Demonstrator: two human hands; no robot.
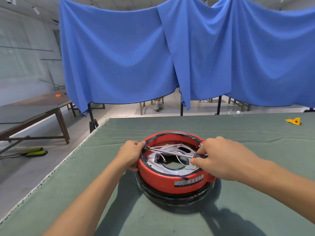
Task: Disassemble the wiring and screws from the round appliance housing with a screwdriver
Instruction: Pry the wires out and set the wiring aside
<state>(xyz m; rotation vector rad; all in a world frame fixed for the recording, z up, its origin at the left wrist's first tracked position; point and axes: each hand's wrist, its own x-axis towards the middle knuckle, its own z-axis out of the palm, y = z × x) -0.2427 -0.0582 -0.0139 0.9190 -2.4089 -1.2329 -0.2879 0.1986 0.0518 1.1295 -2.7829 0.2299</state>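
Far to the left, a dark side table [30, 113] is standing apart from the work, with two yellow-green bars [34, 151] lying on the floor below it. Behind everything, blue cloth [187, 53] is hanging as a screen.

On the green-covered bench [119, 210], the left hand [130, 155] is gripping the left rim of the round red housing [172, 181], fingers curled over the top edge and thumb against the outer wall, bracing it. The housing is sitting near the middle of the bench, just in front of the person, open side up, on a black ring. Inside it, pale wires [183, 161] are looping loosely over a grey metal plate with a round hole.

The screwdriver [170, 151] is lying nearly flat across the opening, its shaft reaching left so that the tip is meeting the inner wall close beside the left hand's fingers. The right hand [219, 158] is pinching the dark handle at the right side of the housing.

This looks like a screw or wire terminal on the left inner wall being worked loose. The next move probably calls for keeping the tip seated while turning, with the housing held steady, then lifting the freed wire clear. Whether the tip is actually in a screw head is too small to tell.

Far right, a yellow scrap [294, 121] is lying on the bench.
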